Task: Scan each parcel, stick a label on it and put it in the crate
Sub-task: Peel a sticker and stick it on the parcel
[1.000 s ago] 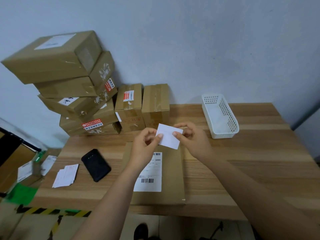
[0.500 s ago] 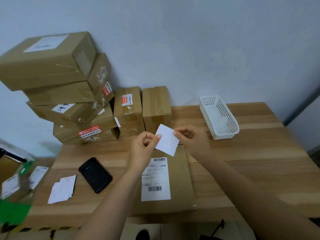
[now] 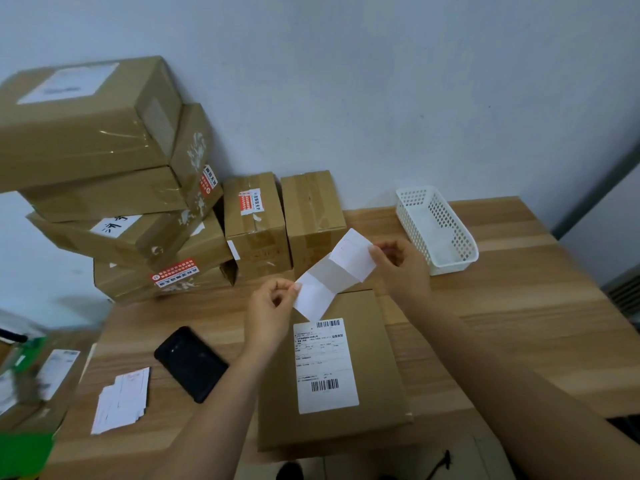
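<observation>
A flat brown parcel [image 3: 377, 382] with a white shipping label [image 3: 323, 365] lies on the wooden table in front of me. Above its far edge my left hand [image 3: 272, 308] pinches the lower left end of a white sticker label [image 3: 334, 273]. My right hand [image 3: 398, 268] pinches the upper right end. The label and its backing are spread apart in a long strip between the two hands. A black scanner device [image 3: 190, 363] lies flat left of the parcel.
Several brown parcels [image 3: 104, 174] are stacked at the back left against the wall, two smaller ones [image 3: 284, 220] beside them. A white plastic basket [image 3: 436, 230] stands at the back right. A pile of white labels [image 3: 121, 400] lies near the table's [image 3: 519, 306] left front edge.
The hands have drawn apart, and the small white label has opened out into a longer strip, peeling from its backing. The view shifted slightly.
</observation>
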